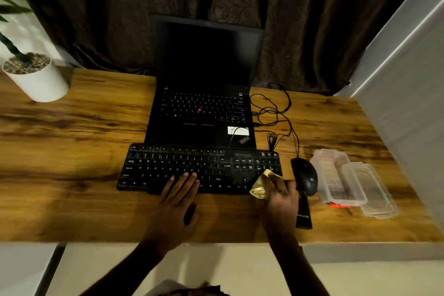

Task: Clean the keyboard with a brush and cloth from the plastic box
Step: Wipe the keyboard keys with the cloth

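A black keyboard lies on the wooden desk in front of a laptop. My left hand rests flat with its fingertips on the lower middle keys, holding nothing. My right hand grips a crumpled yellow cloth pressed against the keyboard's right end, near the number pad. A black brush with a white logo lies on the desk just right of that hand, partly hidden by it. The clear plastic box stands open at the right, its lid beside it.
A black mouse sits between the keyboard and the box, its cable looping behind. An open laptop stands behind the keyboard. A white plant pot is at the far left. A white wall borders the desk's right side.
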Tool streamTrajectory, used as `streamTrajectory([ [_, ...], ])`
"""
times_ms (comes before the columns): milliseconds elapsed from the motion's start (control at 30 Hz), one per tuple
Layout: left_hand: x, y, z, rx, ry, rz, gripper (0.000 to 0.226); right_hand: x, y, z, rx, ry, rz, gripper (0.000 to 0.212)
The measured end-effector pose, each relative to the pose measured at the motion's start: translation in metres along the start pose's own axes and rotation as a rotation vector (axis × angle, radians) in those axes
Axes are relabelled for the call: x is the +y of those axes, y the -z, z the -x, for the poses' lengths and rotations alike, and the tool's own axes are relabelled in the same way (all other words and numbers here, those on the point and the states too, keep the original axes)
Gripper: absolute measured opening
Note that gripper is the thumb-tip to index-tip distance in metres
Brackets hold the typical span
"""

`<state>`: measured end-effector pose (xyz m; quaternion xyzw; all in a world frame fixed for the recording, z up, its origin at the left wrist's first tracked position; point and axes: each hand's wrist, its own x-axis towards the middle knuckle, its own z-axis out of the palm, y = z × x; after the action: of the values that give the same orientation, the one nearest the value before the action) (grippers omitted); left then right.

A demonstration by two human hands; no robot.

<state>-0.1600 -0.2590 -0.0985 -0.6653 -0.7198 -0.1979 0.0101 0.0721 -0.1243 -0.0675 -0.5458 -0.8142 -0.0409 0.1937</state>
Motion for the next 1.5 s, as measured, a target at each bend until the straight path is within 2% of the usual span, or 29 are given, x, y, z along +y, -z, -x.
streamTrajectory([
  [200,-0.002,-0.002,0.000,-0.023,-0.001,0.000,0.061,0.034,0.001,-0.001,-0.055,-0.098,0.006,0.061],
  [367,-0.002,-0.004,0.001,-0.009,-0.004,0.005,0.060,0.012,0.003,-0.007,-0.027,-0.050,-0.053,0.053],
  [467,-0.002,-0.003,0.001,-0.010,-0.004,-0.002,0.059,0.008,0.001,-0.008,-0.053,0.008,-0.049,0.059],
  [633,-0.002,-0.003,0.001,-0.018,0.006,-0.005,0.060,0.017,0.009,-0.016,-0.025,-0.114,-0.056,0.054],
  [767,-0.002,-0.003,0.001,-0.019,0.005,-0.006,0.061,-0.003,0.001,-0.013,-0.048,-0.033,-0.038,0.050],
  [867,-0.003,-0.004,0.001,-0.012,0.004,-0.006,0.061,0.000,0.001,-0.015,-0.065,-0.002,-0.045,0.057],
  [967,-0.003,-0.006,0.002,-0.012,0.004,-0.005,0.060,0.013,0.008,-0.017,-0.036,-0.066,-0.013,0.046],
  [1067,-0.004,-0.006,0.002,-0.010,-0.002,-0.007,0.060,0.010,0.012,-0.018,-0.039,-0.141,-0.026,0.052],
  [1133,-0.003,-0.006,0.002,-0.004,-0.003,-0.009,0.060,-0.003,0.006,-0.015,-0.065,-0.123,-0.044,0.054],
  [1233,-0.002,-0.005,0.001,0.006,-0.005,0.000,0.060,-0.017,-0.005,-0.008,-0.047,-0.018,-0.061,0.038],
  [1300,-0.003,-0.006,0.001,0.010,-0.005,0.006,0.060,-0.014,-0.006,-0.008,-0.032,0.017,-0.049,0.048],
  [1333,-0.004,-0.007,0.001,0.010,-0.006,0.003,0.060,-0.009,-0.003,-0.010,-0.047,-0.011,-0.041,0.053],
  [1433,-0.004,-0.008,0.002,0.007,-0.002,-0.012,0.061,0.002,0.004,-0.014,-0.063,-0.114,-0.003,0.047],
  [1500,-0.004,-0.008,0.002,0.010,-0.001,-0.009,0.060,-0.001,0.003,-0.015,-0.072,-0.116,-0.009,0.046],
])
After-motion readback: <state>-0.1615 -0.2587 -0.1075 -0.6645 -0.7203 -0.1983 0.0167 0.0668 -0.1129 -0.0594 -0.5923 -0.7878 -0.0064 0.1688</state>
